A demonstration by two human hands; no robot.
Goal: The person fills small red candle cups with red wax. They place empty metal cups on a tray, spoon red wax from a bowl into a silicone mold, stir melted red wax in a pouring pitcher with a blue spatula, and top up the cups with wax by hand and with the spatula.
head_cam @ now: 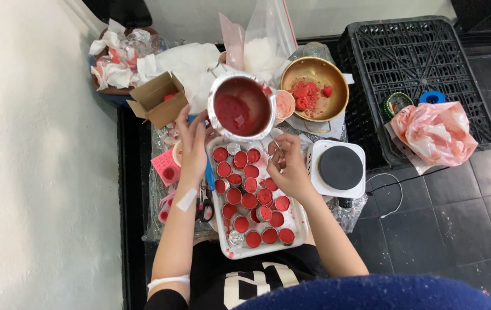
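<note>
My left hand (pixel 192 142) grips the blue handle of a small steel pot (pixel 241 107) half full of red wax, held just above the far end of a white tray (pixel 297 224). The tray holds several small round tins (pixel 249 201), most filled with red wax, a few unfilled and silver. My right hand (pixel 287 167) hovers over the tray's far right part and pinches a thin metal tool (pixel 277 148) that points towards the pot.
A white hot plate with a dark round top (pixel 340 168) stands right of the tray. Behind are a brass bowl with red wax bits (pixel 314 81), a plastic bag of white flakes (pixel 259 54), a small cardboard box (pixel 158 99), crumpled tissues, a black crate (pixel 414 57) and a pink bag (pixel 433 132).
</note>
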